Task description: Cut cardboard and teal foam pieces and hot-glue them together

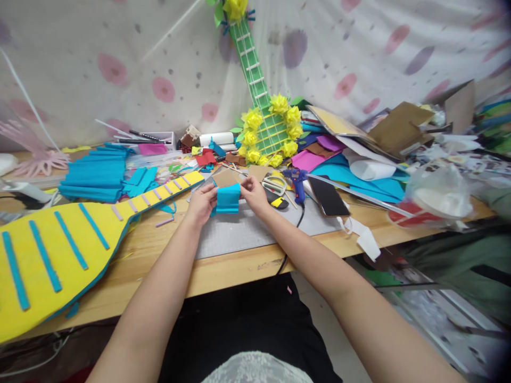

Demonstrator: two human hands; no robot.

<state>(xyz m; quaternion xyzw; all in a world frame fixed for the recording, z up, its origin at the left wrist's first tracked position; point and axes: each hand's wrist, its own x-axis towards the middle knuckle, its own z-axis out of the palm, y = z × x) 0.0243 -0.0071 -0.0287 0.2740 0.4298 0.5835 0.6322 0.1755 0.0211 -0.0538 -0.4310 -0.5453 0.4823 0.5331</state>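
Observation:
A small folded piece of blue crepe paper point(228, 200) is stretched between my two hands, just above the grey cutting mat point(235, 236). My left hand point(203, 204) pinches its left edge. At its upper right corner, my right hand point(254, 194) has the fingers closed on the paper. Behind it lie pieces of brown cardboard point(225, 178). Close to my right hand are scissors point(275, 184) and a yellow-and-black utility knife point(278, 200). The blue glue gun point(297, 186) stands a little farther right, its cord running over the table edge.
A yellow cardboard instrument shape point(43, 239) with blue strips covers the table's left side. Pleated blue crepe paper point(93, 173) lies behind it. A green paper guitar point(255, 80) with yellow flowers leans on the back curtain. A phone point(329, 196) and a plastic bag point(441, 186) are right.

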